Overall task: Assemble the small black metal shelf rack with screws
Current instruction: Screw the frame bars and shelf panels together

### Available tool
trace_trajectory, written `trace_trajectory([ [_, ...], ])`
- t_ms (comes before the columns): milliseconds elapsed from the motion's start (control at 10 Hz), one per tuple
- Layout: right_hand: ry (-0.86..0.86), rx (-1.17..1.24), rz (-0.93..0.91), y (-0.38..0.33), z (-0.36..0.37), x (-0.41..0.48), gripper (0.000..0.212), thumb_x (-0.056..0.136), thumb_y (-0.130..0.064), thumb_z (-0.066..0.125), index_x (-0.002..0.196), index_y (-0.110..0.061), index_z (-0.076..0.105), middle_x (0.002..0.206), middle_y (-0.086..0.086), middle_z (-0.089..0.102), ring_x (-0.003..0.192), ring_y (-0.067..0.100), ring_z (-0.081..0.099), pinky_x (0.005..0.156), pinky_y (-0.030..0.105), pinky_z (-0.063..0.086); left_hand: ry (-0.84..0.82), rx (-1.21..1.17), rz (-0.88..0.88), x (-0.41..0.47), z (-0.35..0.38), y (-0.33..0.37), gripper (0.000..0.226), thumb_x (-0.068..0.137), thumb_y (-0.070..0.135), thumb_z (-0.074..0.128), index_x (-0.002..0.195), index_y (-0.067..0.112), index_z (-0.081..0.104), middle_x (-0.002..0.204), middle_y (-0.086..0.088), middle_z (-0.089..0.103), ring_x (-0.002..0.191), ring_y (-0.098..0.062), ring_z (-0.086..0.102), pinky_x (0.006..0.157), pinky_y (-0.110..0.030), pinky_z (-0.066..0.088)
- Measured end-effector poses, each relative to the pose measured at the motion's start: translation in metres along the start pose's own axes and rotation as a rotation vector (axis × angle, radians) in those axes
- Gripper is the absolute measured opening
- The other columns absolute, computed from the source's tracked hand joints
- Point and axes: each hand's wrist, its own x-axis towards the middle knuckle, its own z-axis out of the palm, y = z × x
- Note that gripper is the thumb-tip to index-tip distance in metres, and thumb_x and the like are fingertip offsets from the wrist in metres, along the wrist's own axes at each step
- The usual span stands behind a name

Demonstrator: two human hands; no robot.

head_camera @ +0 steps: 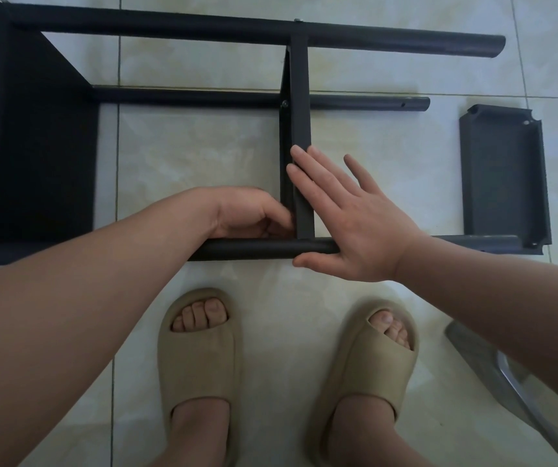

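Observation:
The black metal rack (156,28) lies on its side on the tiled floor, with one shelf (38,143) fixed at the left end and a middle shelf (299,106) standing edge-on between the poles. My right hand (348,224) lies flat with straight fingers against the middle shelf's right face, its thumb under the near pole (254,249). My left hand (250,214) is curled at the shelf's left side by the near pole; what its fingertips hold is hidden. A loose shelf tray (503,176) lies at the right.
A screw head (284,103) shows where the middle shelf meets the second pole. My two feet in tan slippers (200,358) stand just below the near pole. A grey metal part (493,365) lies at the lower right, partly under my right forearm.

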Motion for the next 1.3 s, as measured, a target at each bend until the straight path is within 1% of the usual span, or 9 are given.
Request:
trace_trajectory([
  [200,-0.011,-0.002,0.005,-0.0005,-0.0017,0.0001,0.104,0.089,-0.078,0.034,0.162,-0.008,0.01,0.171,0.007,0.0,0.157,0.022,-0.003,0.124,0.058,0.012,0.071,0.057,0.072,0.0032,0.0001,-0.0033,0.016,0.092,-0.001,0.053,0.089,0.002,0.069,0.073,-0.008,0.072,0.064,-0.015,0.07,0.058,-0.021,0.053],
  [300,-0.011,0.001,0.004,-0.0006,-0.002,0.0,0.104,0.089,-0.078,0.035,0.162,-0.008,0.01,0.171,0.007,0.0,0.157,0.022,-0.003,0.124,0.058,0.013,0.033,0.017,0.033,0.003,-0.0021,-0.003,0.022,0.086,-0.001,0.055,0.081,0.007,0.076,0.074,-0.008,0.072,0.067,-0.016,0.07,0.061,-0.023,0.054],
  [400,-0.006,0.003,0.0,-0.0004,-0.0017,-0.0004,0.104,0.09,-0.078,0.035,0.162,-0.007,0.01,0.17,0.008,0.0,0.157,0.022,-0.002,0.124,0.058,0.013,-0.019,-0.012,0.001,0.0015,-0.0022,-0.0013,0.018,0.071,0.012,0.062,0.077,0.011,0.079,0.078,-0.009,0.072,0.071,-0.018,0.069,0.067,-0.026,0.054],
  [600,-0.011,-0.005,0.001,-0.0006,-0.002,-0.0002,0.104,0.09,-0.078,0.035,0.162,-0.007,0.011,0.17,0.008,0.0,0.157,0.023,-0.002,0.124,0.057,0.013,0.044,0.055,0.079,0.0041,0.0005,-0.0024,0.025,0.093,-0.001,0.053,0.08,0.009,0.072,0.075,-0.006,0.072,0.066,-0.014,0.07,0.059,-0.021,0.054],
  [700,-0.007,-0.002,0.001,-0.0007,-0.0021,-0.0001,0.104,0.09,-0.077,0.035,0.162,-0.007,0.011,0.17,0.008,0.001,0.157,0.023,-0.001,0.123,0.058,0.014,0.045,0.048,0.072,0.0038,-0.001,-0.0028,0.018,0.093,-0.004,0.051,0.089,0.001,0.068,0.075,-0.009,0.071,0.064,-0.015,0.07,0.058,-0.021,0.054],
  [900,-0.011,-0.004,0.002,-0.0009,-0.0025,-0.0001,0.104,0.09,-0.077,0.035,0.162,-0.007,0.011,0.17,0.008,0.001,0.157,0.023,-0.002,0.124,0.057,0.013,-0.032,-0.007,0.028,0.0042,-0.0035,-0.0034,0.026,0.08,0.0,0.053,0.08,0.01,0.077,0.082,-0.01,0.071,0.073,-0.018,0.069,0.069,-0.027,0.055],
  [1000,-0.011,-0.005,0.003,-0.0012,-0.0025,0.0001,0.104,0.09,-0.078,0.035,0.162,-0.007,0.011,0.17,0.008,0.001,0.157,0.022,-0.002,0.123,0.057,0.014,-0.039,0.008,0.018,0.0045,-0.0047,-0.0035,0.035,0.085,-0.002,0.051,0.076,0.016,0.079,0.081,-0.008,0.073,0.073,-0.017,0.07,0.066,-0.027,0.055],
  [1100,-0.011,-0.005,0.003,-0.0012,-0.0022,-0.0004,0.104,0.09,-0.078,0.035,0.162,-0.007,0.011,0.17,0.008,0.001,0.157,0.023,-0.002,0.123,0.058,0.013,-0.029,0.005,0.014,0.0038,-0.0056,-0.0042,0.022,0.081,-0.002,0.053,0.083,0.009,0.072,0.084,-0.013,0.07,0.075,-0.022,0.068,0.072,-0.031,0.053],
  [1300,-0.003,-0.007,0.0,-0.0009,-0.0025,-0.0002,0.104,0.09,-0.077,0.035,0.161,-0.006,0.012,0.17,0.009,0.002,0.157,0.023,-0.001,0.124,0.057,0.013,-0.018,-0.022,0.072,0.0052,-0.0028,-0.0033,0.022,0.093,-0.006,0.044,0.089,0.005,0.063,0.079,-0.01,0.066,0.069,-0.017,0.066,0.067,-0.026,0.054],
])
